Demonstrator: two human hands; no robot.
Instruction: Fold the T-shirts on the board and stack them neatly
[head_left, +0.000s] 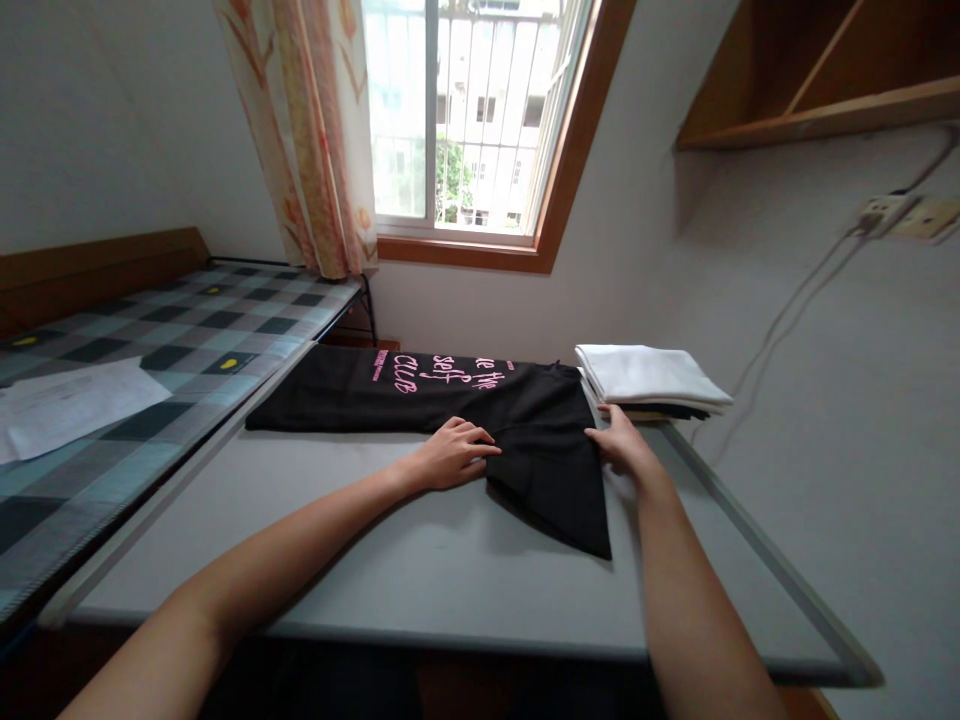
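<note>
A black T-shirt (540, 420) with pink lettering lies folded lengthwise on the pale table, its sleeve (559, 500) pointing toward me. My left hand (456, 453) rests at the inner corner where sleeve meets body, its fingers stretched out over the cloth. At the shirt's right edge is my right hand (626, 445), thumb touching the fabric and index finger held apart from it. The undersides of both hands are hidden. Just beyond the right hand sits a stack of folded clothes with a white one (649, 373) on top.
The grey-white table (390, 590) has a raised rim on its right. To the left stands a bed with a checked mattress (247, 320), papers (82, 400) on it. A curtain (322, 150) hangs beside the window. Cables (787, 300) run down the right wall from a socket.
</note>
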